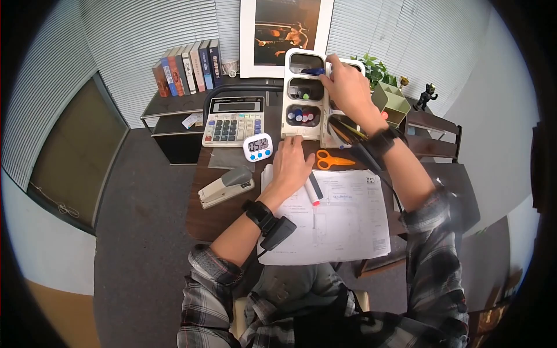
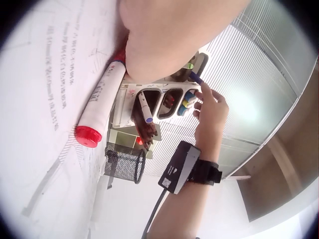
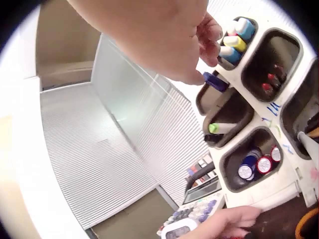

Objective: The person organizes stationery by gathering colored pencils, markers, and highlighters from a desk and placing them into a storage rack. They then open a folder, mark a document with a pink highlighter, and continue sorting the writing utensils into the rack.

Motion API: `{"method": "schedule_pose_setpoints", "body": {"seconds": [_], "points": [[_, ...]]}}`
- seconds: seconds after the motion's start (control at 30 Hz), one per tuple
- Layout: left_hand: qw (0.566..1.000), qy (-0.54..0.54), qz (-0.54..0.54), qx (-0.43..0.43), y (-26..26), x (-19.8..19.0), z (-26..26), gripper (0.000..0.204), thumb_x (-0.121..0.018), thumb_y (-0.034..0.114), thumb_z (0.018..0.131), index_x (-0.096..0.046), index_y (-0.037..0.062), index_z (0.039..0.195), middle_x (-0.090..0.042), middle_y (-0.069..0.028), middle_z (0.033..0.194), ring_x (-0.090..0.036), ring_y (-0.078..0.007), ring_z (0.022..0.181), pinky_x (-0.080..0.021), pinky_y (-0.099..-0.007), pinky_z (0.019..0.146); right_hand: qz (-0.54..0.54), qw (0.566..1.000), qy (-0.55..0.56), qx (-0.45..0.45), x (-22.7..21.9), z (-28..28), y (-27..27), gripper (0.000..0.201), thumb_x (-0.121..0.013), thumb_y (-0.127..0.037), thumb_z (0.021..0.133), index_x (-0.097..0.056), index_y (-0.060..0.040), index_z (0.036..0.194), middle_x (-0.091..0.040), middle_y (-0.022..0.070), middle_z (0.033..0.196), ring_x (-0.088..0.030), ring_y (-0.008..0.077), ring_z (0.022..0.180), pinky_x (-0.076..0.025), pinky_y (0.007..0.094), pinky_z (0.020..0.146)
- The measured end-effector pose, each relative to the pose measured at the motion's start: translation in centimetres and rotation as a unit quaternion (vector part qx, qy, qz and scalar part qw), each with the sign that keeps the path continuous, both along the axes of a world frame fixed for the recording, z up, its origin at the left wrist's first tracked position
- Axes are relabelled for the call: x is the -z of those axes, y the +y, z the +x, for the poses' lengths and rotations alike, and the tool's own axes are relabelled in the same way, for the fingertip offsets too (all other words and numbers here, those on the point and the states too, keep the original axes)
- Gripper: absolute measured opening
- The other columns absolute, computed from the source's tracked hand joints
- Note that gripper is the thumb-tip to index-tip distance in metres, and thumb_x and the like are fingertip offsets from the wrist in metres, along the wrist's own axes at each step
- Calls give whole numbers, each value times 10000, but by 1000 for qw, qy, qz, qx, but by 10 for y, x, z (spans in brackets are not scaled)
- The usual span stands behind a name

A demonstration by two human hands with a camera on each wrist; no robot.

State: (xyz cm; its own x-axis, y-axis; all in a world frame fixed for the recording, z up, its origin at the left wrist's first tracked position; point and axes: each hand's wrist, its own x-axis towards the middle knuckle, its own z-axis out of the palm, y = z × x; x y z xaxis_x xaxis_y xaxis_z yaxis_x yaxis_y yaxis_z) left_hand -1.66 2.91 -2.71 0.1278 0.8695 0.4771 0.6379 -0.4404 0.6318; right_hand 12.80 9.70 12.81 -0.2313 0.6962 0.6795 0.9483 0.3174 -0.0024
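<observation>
A white pen organizer [image 1: 303, 134] with several dark compartments stands at the back of the desk. Above its upper end, my right hand [image 1: 352, 95] pinches a dark blue marker [image 3: 215, 81], which points into the far left compartment. My left hand [image 1: 292, 166] lies at the organizer's front edge, fingers extended against it. Beside that hand, on the printed papers [image 1: 348, 226], lies a white marker with red ends [image 2: 103, 99]. The compartments hold markers with blue and red ends [image 3: 256, 167], a green-tipped pen [image 3: 222, 128] and highlighters [image 3: 235, 43].
Left of the organizer are a calculator [image 1: 235, 122], a white timer [image 1: 257, 147] and a stapler [image 1: 226, 188]. Orange scissors [image 1: 333, 160] lie in front of it. To the right are a green holder [image 1: 391, 101] and a plant [image 1: 376, 69]. Books [image 1: 188, 68] stand behind.
</observation>
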Motion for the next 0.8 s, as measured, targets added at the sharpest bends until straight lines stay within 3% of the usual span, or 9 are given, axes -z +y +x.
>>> {"method": "schedule_pose_setpoints", "body": {"seconds": [0.07, 0.2, 0.33, 0.4, 0.5, 0.53, 0.6, 0.73, 0.8], "points": [[998, -47, 22, 21, 3, 5, -1, 389, -743, 113, 804, -581, -61, 1112, -621, -227, 1074, -601, -401, 1048, -497, -450, 910, 44, 997, 40, -53, -1, -1, -28, 304, -652, -211, 897, -568, -13, 1112, -688, 212, 815, -678, 392, 742, -539, 474, 647], [995, -78, 54, 34, 8, 12, 3, 321, -734, 63, 789, -608, -46, 1064, -642, -218, 1022, -643, -368, 966, -522, -422, 864, -171, 973, 95, -123, 30, 0, -98, 242, -645, -232, 908, -639, -3, 987, -675, 217, 742, -670, 401, 713, -527, 461, 637], [985, -169, -18, 40, 8, 6, 4, 283, -725, 49, 794, -642, -17, 1056, -665, -172, 997, -662, -266, 919, -526, -349, 834, -296, 935, 117, -156, 81, 8, -125, 358, -679, -316, 887, -645, 40, 909, -659, 218, 698, -670, 379, 681, -526, 443, 638], [961, -269, -52, 33, 10, 5, 3, 267, -717, 81, 838, -639, -10, 1076, -671, -130, 998, -649, -212, 902, -516, -323, 829, -350, 913, 130, -165, 94, 10, -121, 418, -697, -357, 878, -638, 56, 909, -655, 208, 684, -668, 361, 658, -525, 431, 636], [923, -367, -95, 70, 16, 11, 1, 237, -693, 99, 881, -625, 14, 1091, -660, -106, 1032, -622, -174, 949, -493, -293, 847, -467, 834, 234, -175, 97, 3, -109, 450, -707, -420, 880, -606, 17, 845, -619, 89, 641, -598, 176, 534, -467, 313, 518], [899, -418, -103, 81, 15, 6, 0, 236, -694, 99, 877, -625, 21, 1089, -655, -117, 1045, -620, -183, 973, -485, -289, 859, -467, 833, 237, -178, 97, 2, -107, 450, -707, -420, 880, -606, 17, 845, -619, 89, 641, -598, 176, 534, -467, 313, 518], [882, -434, -160, 86, 10, -1, -2, 240, -673, 99, 899, -604, 20, 1115, -644, -99, 1053, -607, -172, 1019, -469, -278, 885, -533, 764, 305, -198, 99, 2, -103, 387, -694, -378, 901, -594, -11, 832, -609, 60, 642, -576, 114, 517, -422, 276, 473], [803, -535, -235, 118, 1, -16, 2, 268, -591, 181, 960, -563, 23, 1175, -628, -114, 1101, -601, -179, 1041, -475, -287, 908, -502, 762, 334, -236, 125, 8, -92, 329, -673, -327, 927, -593, -17, 852, -607, 43, 654, -563, 99, 506, -409, 264, 466], [763, -571, -281, 112, 1, -14, 5, 293, -549, 230, 985, -553, 31, 1200, -631, -125, 1136, -595, -180, 1046, -469, -288, 927, -516, 699, 417, -267, 121, 9, -97, 304, -660, -300, 940, -594, -18, 847, -585, 27, 632, -542, 87, 497, -407, 254, 473]]}}
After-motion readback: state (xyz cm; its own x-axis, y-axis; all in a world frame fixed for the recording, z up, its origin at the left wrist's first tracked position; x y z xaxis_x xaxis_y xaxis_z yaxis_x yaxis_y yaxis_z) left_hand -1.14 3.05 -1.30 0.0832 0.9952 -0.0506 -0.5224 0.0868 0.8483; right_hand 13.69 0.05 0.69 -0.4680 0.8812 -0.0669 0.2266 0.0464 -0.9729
